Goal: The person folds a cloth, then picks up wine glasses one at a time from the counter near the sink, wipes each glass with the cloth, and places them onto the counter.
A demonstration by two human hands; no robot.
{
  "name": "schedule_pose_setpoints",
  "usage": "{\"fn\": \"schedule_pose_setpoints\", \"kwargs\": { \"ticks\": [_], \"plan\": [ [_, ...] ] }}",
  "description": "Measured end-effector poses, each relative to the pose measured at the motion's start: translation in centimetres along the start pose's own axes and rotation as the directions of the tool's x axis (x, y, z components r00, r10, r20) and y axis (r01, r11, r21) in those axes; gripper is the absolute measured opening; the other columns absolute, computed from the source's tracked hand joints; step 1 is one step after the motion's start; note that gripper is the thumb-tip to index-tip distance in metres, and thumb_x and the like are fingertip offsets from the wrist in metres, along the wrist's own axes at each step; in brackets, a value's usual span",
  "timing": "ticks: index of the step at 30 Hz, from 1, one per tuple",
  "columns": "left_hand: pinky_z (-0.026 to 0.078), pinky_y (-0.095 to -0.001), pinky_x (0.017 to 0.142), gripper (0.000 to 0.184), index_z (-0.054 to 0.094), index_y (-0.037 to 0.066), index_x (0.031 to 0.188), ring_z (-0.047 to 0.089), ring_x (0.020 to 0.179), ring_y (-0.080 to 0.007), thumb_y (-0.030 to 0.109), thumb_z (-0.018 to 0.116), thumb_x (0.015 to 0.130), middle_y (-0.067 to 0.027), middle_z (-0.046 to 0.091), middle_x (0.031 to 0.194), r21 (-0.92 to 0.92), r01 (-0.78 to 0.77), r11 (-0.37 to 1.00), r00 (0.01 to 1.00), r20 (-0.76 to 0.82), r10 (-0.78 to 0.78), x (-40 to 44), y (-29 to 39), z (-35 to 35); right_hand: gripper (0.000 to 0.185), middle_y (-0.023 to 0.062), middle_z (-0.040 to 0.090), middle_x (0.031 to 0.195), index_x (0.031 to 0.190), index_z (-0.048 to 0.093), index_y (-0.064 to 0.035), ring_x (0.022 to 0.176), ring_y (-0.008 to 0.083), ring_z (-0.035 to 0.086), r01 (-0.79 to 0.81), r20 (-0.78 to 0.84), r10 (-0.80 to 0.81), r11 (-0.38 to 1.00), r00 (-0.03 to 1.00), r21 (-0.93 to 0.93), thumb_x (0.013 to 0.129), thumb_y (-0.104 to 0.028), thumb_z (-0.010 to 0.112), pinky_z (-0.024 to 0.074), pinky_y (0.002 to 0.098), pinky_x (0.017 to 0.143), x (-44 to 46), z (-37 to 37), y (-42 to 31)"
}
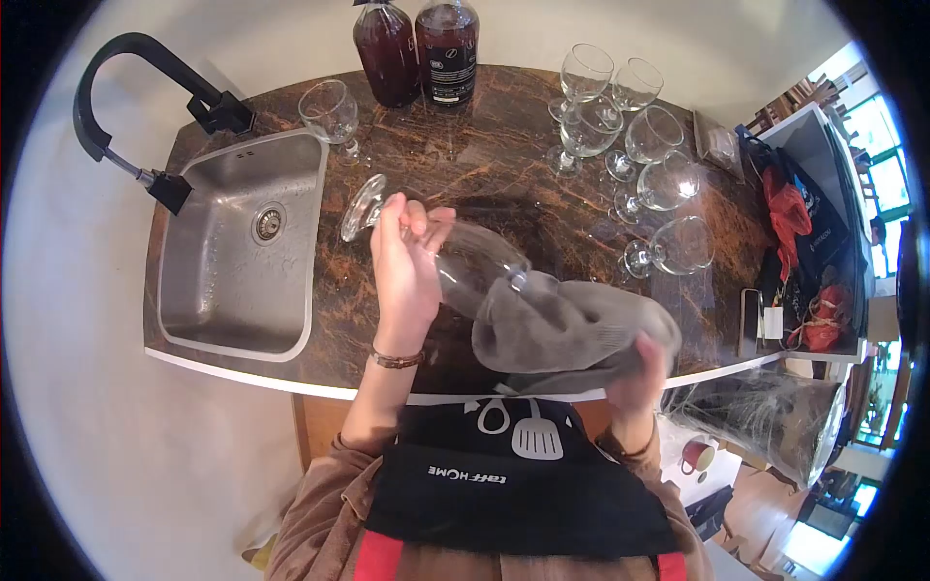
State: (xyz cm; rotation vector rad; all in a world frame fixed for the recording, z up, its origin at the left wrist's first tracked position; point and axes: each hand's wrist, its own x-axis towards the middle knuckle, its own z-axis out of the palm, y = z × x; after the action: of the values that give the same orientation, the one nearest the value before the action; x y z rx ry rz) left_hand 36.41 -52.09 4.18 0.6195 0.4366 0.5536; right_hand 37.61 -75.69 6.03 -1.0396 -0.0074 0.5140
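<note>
My left hand is wrapped round the stem end of a clear glass, which lies tilted with its round foot pointing up to the left. The glass's rim end meets a grey cloth. At the cloth's right end, my right hand grips the fabric, slightly blurred by motion. Both hands are above the front part of the dark brown marbled counter. The cloth hides part of the glass's rim.
A steel sink with a black faucet is at left. One stemmed glass stands near it. Two dark bottles are at the back. Several stemmed glasses stand at right, beside a white box of bags.
</note>
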Motion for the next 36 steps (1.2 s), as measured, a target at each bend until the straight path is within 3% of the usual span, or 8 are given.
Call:
{"fn": "schedule_pose_setpoints", "kwargs": {
  "ticks": [5, 8, 11, 12, 17, 26, 31, 36],
  "plan": [
    [0.042, -0.0284, 0.067, 0.028, 0.04, 0.011, 0.067, 0.054, 0.07, -0.0162, 0.028, 0.042, 0.089, 0.002, 0.041, 0.06, 0.202, -0.088, 0.975, 0.96, 0.279, 0.028, -1.4, -1.2, 1.1, 0.042, 0.0141, 0.053, 0.107, 0.114, 0.044, 0.0004, 0.101, 0.0221, 0.051, 0.695, 0.702, -0.176, -0.111, 0.69, -0.71, 0.074, -0.009, 0.056, 0.0405, 0.0317, 0.085, 0.6, 7.5, -2.7],
    [0.04, -0.0245, 0.06, 0.032, 0.039, 0.009, 0.064, 0.051, 0.062, -0.0138, 0.028, 0.043, 0.089, 0.0008, 0.041, 0.058, 0.317, 0.048, 0.947, 0.984, 0.147, -0.099, -2.8, -1.1, 2.2, 0.04, 0.0125, 0.053, 0.107, 0.115, 0.044, -0.0002, 0.101, 0.0223, 0.05, 0.612, 0.647, -0.156, -0.221, 0.746, -0.759, 0.077, -0.008, 0.054, 0.0401, 0.0319, 0.085, 1.4, 9.1, -2.3],
    [0.037, -0.0231, 0.057, 0.035, 0.038, 0.007, 0.061, 0.053, 0.066, -0.013, 0.026, 0.042, 0.09, -0.0014, 0.043, 0.058, 0.404, 0.134, 0.905, 0.987, 0.024, -0.157, -3.5, -1.3, 2.3, 0.037, 0.0109, 0.053, 0.107, 0.115, 0.043, -0.0007, 0.102, 0.0225, 0.05, 0.462, 0.44, -0.185, 0.094, 0.879, -0.882, 0.08, -0.007, 0.051, 0.0398, 0.0321, 0.084, 2.1, 9.1, -1.6],
    [0.037, -0.0231, 0.058, 0.035, 0.039, 0.007, 0.06, 0.054, 0.067, -0.013, 0.026, 0.042, 0.09, -0.0015, 0.044, 0.058, 0.368, -0.018, 0.93, 0.988, 0.15, -0.04, -3.6, -1.6, 2.3, 0.031, 0.0096, 0.055, 0.105, 0.114, 0.046, 0.0009, 0.1, 0.0172, 0.05, 0.426, 0.329, -0.272, 0.617, 0.904, -0.662, 0.085, -0.009, 0.044, 0.0389, 0.0304, 0.085, 3.9, 6.6, 1.6],
    [0.04, -0.0286, 0.07, 0.022, 0.038, 0.01, 0.069, 0.054, 0.07, -0.0155, 0.021, 0.04, 0.089, 0.0007, 0.039, 0.061, 0.137, 0.044, 0.99, 0.975, 0.211, -0.073, -3.3, -1.3, 2.4, 0.04, 0.0109, 0.054, 0.108, 0.115, 0.046, -0.0002, 0.103, 0.0188, 0.049, -0.202, 0.03, 0.223, 0.923, 0.974, -0.327, 0.087, -0.027, 0.041, 0.037, 0.0287, 0.089, 3.5, 4.7, 1.8],
    [0.036, -0.029, 0.078, 0.022, 0.038, 0.013, 0.071, 0.05, 0.082, -0.0142, 0.025, 0.042, 0.088, 0.0031, 0.037, 0.066, -0.24, -0.08, 0.967, 0.996, -0.045, 0.072, -3.0, -3.6, 3.2, 0.058, 0.0112, 0.049, 0.114, 0.115, 0.045, -0.0048, 0.104, 0.0242, 0.048, -0.237, 0.154, 0.181, 0.69, 0.971, 0.684, 0.083, -0.052, 0.036, 0.0364, 0.0362, 0.092, 3.7, 4.5, 5.8],
    [0.036, -0.0326, 0.084, 0.023, 0.033, 0.013, 0.071, 0.048, 0.084, -0.0173, 0.026, 0.04, 0.089, 0.0008, 0.038, 0.068, -0.105, -0.401, 0.91, 0.916, -0.04, 0.399, -3.6, -3.8, 3.9, 0.076, 0.0121, 0.045, 0.119, 0.12, 0.04, -0.0049, 0.107, 0.024, 0.046, -0.38, 0.372, 0.172, 0.696, 0.912, 0.61, 0.077, -0.067, 0.033, 0.0354, 0.0365, 0.093, 1.7, 4.6, 5.4],
    [0.029, -0.0433, 0.099, 0.022, 0.035, 0.013, 0.079, 0.049, 0.087, -0.0204, 0.031, 0.039, 0.089, -0.0024, 0.045, 0.073, 0.124, -0.895, 0.428, 0.435, 0.457, 0.776, -3.8, -5.2, 0.8, 0.081, 0.0138, 0.039, 0.124, 0.128, 0.029, -0.0053, 0.114, 0.0244, 0.041, -0.461, 0.305, 0.369, 0.822, 0.878, 0.333, 0.078, -0.068, 0.025, 0.0319, 0.0352, 0.097, 1.4, 5.5, 3.7]
  ]
}}
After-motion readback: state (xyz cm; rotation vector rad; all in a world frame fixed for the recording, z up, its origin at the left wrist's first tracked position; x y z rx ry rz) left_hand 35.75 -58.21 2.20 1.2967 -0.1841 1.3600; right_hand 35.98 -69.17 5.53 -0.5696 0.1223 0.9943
